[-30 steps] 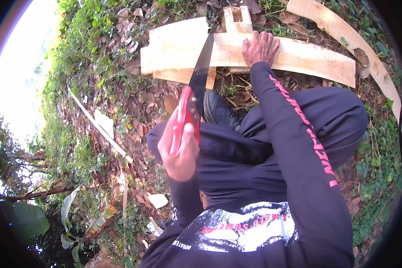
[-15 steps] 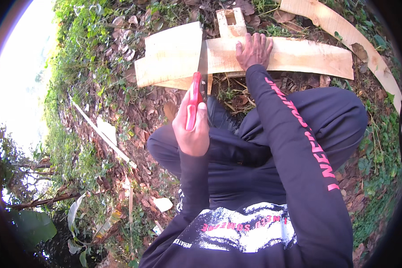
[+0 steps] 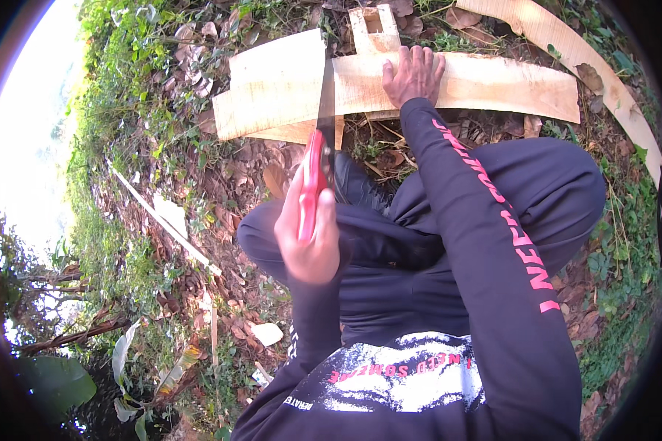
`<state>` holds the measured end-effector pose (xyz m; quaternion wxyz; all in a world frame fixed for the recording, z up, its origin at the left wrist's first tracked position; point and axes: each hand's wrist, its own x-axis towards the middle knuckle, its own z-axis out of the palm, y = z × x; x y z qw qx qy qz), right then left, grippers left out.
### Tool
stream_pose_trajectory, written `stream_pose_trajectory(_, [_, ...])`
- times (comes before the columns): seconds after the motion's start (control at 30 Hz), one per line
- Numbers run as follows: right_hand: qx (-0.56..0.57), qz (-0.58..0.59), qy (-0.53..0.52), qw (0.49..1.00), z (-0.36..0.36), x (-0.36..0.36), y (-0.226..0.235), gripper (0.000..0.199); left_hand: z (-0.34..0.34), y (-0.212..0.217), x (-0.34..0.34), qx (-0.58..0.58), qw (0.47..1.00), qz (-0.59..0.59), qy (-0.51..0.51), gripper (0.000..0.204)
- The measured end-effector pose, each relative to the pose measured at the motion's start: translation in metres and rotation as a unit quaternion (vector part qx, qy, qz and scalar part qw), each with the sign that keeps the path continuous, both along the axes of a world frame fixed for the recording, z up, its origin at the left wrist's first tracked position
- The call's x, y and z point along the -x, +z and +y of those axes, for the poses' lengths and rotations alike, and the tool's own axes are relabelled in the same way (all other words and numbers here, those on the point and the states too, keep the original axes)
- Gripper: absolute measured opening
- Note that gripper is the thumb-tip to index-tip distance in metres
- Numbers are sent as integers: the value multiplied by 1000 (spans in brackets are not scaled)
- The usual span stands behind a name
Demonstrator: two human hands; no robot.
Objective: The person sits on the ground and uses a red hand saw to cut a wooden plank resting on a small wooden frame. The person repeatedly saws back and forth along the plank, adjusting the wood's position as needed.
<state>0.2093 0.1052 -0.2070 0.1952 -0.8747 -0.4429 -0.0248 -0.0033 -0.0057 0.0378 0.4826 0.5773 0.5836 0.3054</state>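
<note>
On plank (image 3: 493, 84) | right hand (image 3: 413, 73) flat, open | left hand (image 3: 309, 231) grips saw (image 3: 324, 125), now lower

Outdoor daylight, soft & even, no hard shadows. Sky at the pic's left edge blown out to white glare. Centre fairly sharp; left hand (image 3: 309, 239) slightly motion-blurred. Strong fisheye: the pale plank (image 3: 493, 84) bows, ground curves toward the rim. Black vignette w/ faint purple fringe fills the corners.

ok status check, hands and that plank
Left hand gripping red-handled saw, blade across the pale plank. Right hand flat on the plank, pinning it. Small wooden frame beyond; nothing on the blade's line.
</note>
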Motion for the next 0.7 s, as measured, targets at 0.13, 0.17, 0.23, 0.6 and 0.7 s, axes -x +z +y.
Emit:
stream_pose_trajectory(0.13, [8,7,1,1000,2,-3,6,51,-21,35,25,3,1000,0,-10,49])
stream_pose_trajectory(0.17, [12,10,5,1000,5,-5,8,52,-24,36,28,-1,1000,6,-10,48])
stream_pose_trajectory(0.23, [7,17,11,1000,6,-2,9,50,-5,18,13,-9,1000,21,-12,45])
stream_pose_trajectory(0.6, [10,5,0,1000,4,-1,9,50,-35,53,17,37,999,29,-16,49])
stream_pose_trajectory(0.7, [4,6,-11,1000,5,7,7,51,-35,52,14,31,999,22,-12,48])
